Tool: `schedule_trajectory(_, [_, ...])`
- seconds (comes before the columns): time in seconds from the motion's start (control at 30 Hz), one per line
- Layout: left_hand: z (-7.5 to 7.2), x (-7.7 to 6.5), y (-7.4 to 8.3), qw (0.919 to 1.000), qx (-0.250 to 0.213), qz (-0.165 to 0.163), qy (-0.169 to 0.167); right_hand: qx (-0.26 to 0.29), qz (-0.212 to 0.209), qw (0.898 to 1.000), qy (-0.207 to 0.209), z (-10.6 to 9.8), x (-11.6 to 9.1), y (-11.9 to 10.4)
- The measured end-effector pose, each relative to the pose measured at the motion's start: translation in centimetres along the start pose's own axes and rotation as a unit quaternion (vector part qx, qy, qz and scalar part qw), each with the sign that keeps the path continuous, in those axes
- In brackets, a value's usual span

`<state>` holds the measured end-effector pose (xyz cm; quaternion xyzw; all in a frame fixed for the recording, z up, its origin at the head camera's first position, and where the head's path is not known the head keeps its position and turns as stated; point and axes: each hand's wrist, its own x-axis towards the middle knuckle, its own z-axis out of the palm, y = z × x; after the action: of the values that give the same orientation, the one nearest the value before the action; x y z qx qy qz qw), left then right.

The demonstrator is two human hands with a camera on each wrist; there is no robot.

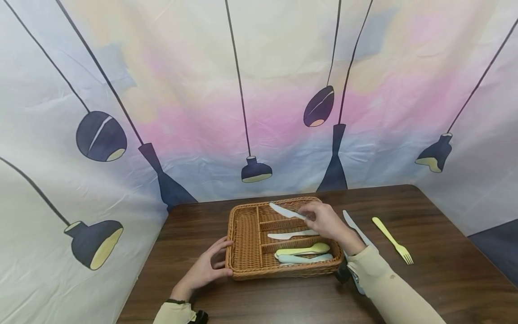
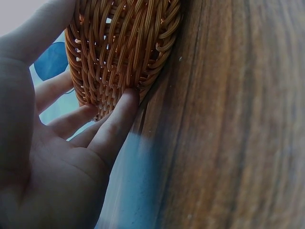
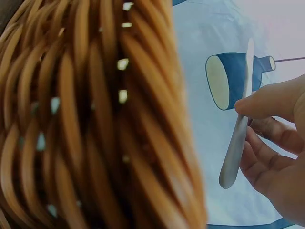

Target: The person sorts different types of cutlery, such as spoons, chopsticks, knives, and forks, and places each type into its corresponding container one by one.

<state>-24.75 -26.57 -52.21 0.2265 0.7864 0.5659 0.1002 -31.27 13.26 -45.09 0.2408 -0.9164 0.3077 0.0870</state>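
A wicker cutlery basket [image 1: 244, 272] with compartments sits on the wooden table. My left hand [image 1: 205, 267] touches its left end with spread, fairly straight fingers, the fingertips on the woven wall [image 2: 119, 52]. Over the back right compartment, my right hand [image 1: 325, 220] pinches a pale table knife [image 1: 285, 210] between thumb and fingers. In the right wrist view the knife's rounded handle [image 3: 232, 167] points down, beyond the basket's rim [image 3: 157, 95]. Another pale knife [image 1: 289, 235] lies in the middle compartment. The front one holds a yellow-green spoon [image 1: 303, 249] and light blue cutlery [image 1: 301, 258].
Right of the basket, a pale blue knife [image 1: 358, 227] lies on the table [image 1: 425, 211], partly behind my right sleeve. A yellow fork [image 1: 392, 240] lies farther right. Another pale blue utensil [image 1: 359, 287] shows beside the sleeve. A printed cloth [image 1: 283, 135] hangs behind the table.
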Motion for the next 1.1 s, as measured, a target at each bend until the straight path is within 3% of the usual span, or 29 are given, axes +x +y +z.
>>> schedule_trajectory(0.8, [0.01, -0.04, -0.02, 1.0000, 0.003, 0.001, -0.002, 0.013, 0.007, 1.000, 0.010, -0.24, -0.27, 0.43])
schedule_trajectory(1.1, [0.02, -0.02, 0.06, 0.9999, 0.012, -0.005, 0.002, 0.017, -0.001, 0.999, 0.037, -0.54, -0.41, 0.61])
